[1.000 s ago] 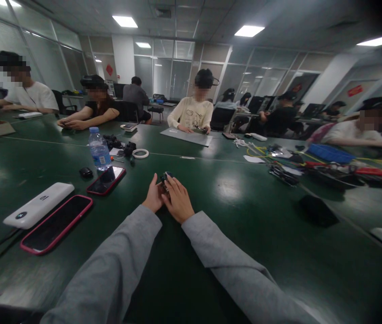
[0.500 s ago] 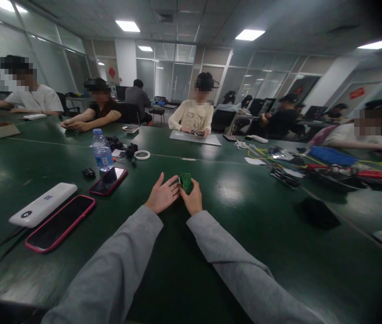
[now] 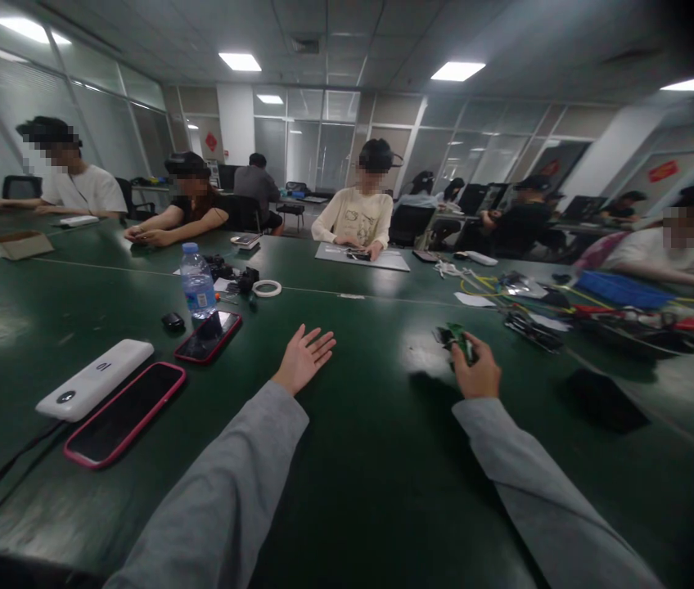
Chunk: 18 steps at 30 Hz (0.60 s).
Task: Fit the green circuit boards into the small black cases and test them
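Green board (image 3: 458, 342) carried rightward; left hand (image 3: 301, 360) released.

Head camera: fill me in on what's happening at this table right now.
A person in grey sleeves sits at a dark green table. Their right hand grips a small green circuit board, held out to the right. Their left hand is open with fingers spread, holding nothing. To the left lie two phones, a white power bank and a water bottle. Other people work across the table.

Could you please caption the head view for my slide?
Right hand holds a green board over the table; left hand open.
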Tool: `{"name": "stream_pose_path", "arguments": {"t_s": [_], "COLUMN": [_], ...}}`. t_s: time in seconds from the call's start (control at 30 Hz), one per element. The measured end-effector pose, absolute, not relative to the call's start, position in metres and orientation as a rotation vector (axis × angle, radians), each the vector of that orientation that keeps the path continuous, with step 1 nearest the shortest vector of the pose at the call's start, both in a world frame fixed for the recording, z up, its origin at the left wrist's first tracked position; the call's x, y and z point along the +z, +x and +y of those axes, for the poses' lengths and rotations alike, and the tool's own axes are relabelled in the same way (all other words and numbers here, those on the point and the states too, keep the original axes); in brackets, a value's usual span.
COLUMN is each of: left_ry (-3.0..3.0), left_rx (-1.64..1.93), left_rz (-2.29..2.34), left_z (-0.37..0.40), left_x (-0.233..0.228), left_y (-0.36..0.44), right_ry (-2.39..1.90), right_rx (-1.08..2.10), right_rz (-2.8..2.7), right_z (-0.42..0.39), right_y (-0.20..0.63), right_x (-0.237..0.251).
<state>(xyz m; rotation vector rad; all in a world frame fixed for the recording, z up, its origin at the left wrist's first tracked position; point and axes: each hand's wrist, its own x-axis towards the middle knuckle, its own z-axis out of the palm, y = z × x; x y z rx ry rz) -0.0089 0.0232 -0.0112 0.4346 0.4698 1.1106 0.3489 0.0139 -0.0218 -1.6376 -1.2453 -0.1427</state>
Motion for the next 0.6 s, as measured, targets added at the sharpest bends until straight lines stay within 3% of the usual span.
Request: {"name": "stream_pose_path", "arguments": {"t_s": [0.23, 0.6], "left_ry": [0.437, 0.446], "left_rx": [1.087, 1.086], "left_rz": [0.462, 0.481], "left_z": [0.026, 0.027], "left_x": [-0.012, -0.012], "left_y": [-0.007, -0.003], "right_ry": [-1.755, -1.936], "right_rx": [-0.681, -0.641], "right_rz": [-0.838, -0.692], "right_z": [-0.006, -0.025], "right_y": [0.496, 0.588], "right_x": [-0.015, -0.032]}}
